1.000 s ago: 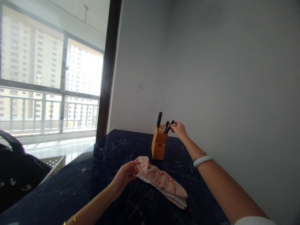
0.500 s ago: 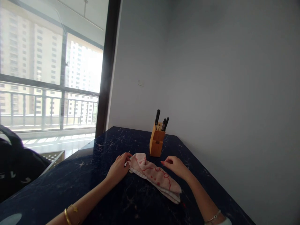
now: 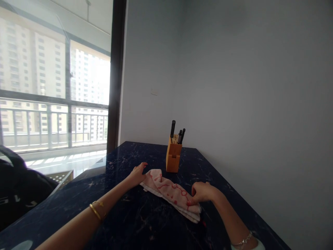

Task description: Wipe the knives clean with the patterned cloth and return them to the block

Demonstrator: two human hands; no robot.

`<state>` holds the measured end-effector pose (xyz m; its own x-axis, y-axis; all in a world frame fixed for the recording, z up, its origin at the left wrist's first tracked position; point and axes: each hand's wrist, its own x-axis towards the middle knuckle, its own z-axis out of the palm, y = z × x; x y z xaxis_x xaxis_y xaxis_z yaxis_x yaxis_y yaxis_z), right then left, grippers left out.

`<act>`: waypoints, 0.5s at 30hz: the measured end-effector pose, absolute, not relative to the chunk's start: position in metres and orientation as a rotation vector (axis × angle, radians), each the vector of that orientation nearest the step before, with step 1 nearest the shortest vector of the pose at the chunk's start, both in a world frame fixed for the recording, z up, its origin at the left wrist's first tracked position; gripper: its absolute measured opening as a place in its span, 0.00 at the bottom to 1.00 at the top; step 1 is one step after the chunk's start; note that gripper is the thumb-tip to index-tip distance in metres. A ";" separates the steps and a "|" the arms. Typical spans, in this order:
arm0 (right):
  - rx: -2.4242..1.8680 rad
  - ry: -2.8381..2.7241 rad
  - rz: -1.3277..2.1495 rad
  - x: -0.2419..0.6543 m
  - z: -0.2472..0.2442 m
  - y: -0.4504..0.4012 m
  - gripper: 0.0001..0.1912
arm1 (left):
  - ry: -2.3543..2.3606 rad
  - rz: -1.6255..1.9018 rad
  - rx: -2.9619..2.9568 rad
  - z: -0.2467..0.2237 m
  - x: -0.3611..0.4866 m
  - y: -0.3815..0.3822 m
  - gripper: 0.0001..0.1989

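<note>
A folded pink towel (image 3: 166, 189) with red markings and a white edge lies slantwise on the dark blue marbled table. My left hand (image 3: 137, 175) is at its left end, fingers stretched out and away, the thumb side against the cloth. At the right end, my right hand (image 3: 205, 192) bends down with curled fingers, its red-nailed fingertips on the towel. How firmly they grip the cloth is partly hidden by the hand. Just behind the towel stands a wooden knife block (image 3: 173, 158) holding several black-handled knives (image 3: 180, 136).
The marbled table (image 3: 140, 152) runs back to a grey wall (image 3: 234, 86). On the left are a black bag (image 3: 20, 187) and a large window (image 3: 52, 114). A pale round object (image 3: 23, 245) shows at the lower left edge.
My left hand has lifted its fingers from the towel's left end and stretched them out. My right hand has moved right and down onto the towel's right end.
</note>
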<state>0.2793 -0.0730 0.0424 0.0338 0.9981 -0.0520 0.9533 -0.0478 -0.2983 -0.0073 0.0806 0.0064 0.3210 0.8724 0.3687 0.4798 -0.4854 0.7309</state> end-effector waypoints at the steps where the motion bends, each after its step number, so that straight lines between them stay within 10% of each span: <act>1: -2.131 -2.040 0.388 0.279 0.043 -0.073 0.15 | 1.210 1.017 2.092 0.006 -0.005 0.084 0.24; 15: -2.136 -1.825 0.079 0.284 0.031 -0.051 0.08 | 1.499 0.728 2.127 -0.007 0.001 0.099 0.25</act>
